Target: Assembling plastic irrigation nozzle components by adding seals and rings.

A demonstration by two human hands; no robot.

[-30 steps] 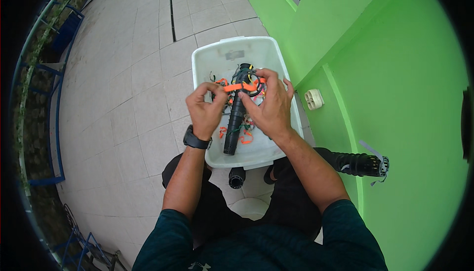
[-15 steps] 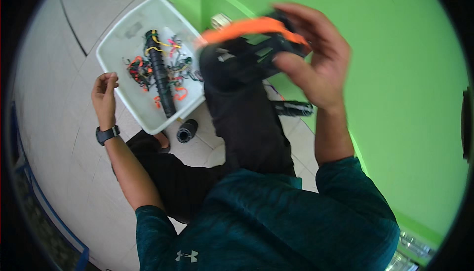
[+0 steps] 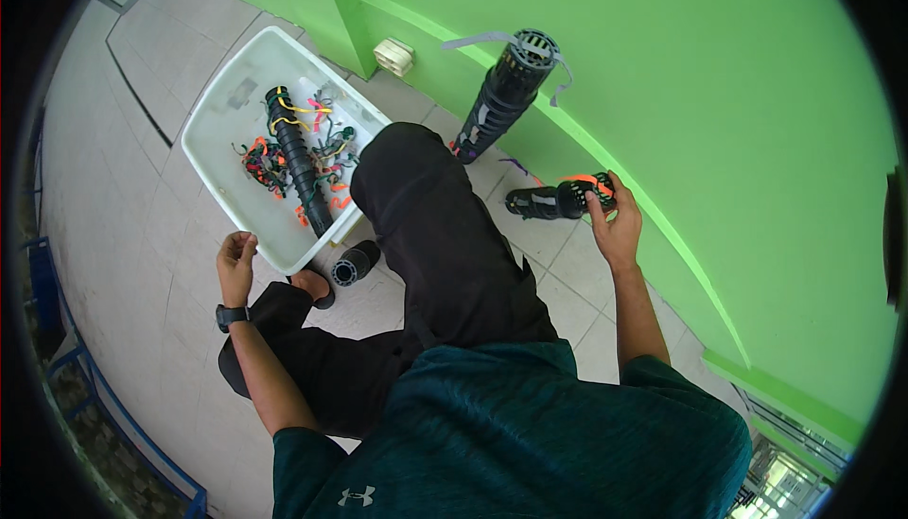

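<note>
My right hand point(image 3: 617, 226) is closed round a black slotted plastic pot point(image 3: 573, 199) with an orange strip point(image 3: 596, 181) across its open end. This pot sits at the near end of a short black stack point(image 3: 532, 202) lying on the floor by the green wall. Beside the near left side of a white plastic bin point(image 3: 213, 179), my left hand point(image 3: 236, 262) has its fingers curled in a pinch; anything between them is too small to make out. Inside the bin lie a long stack of black pots point(image 3: 301, 164) and tangled coloured strips point(image 3: 265, 164).
A tall black stack of pots point(image 3: 501, 98) with a grey strip over its top stands against the wall point(image 3: 681, 75). Another short black stack point(image 3: 357, 263) lies by my foot point(image 3: 310, 283). A pale wall socket box point(image 3: 393, 57) is low on the wall. My bent knee point(image 3: 402, 155) overlaps the bin's right edge.
My right hand has lowered the slotted pot with its orange strip from close up to the lying stack by the wall. My left hand has shifted slightly nearer, still pinched.
</note>
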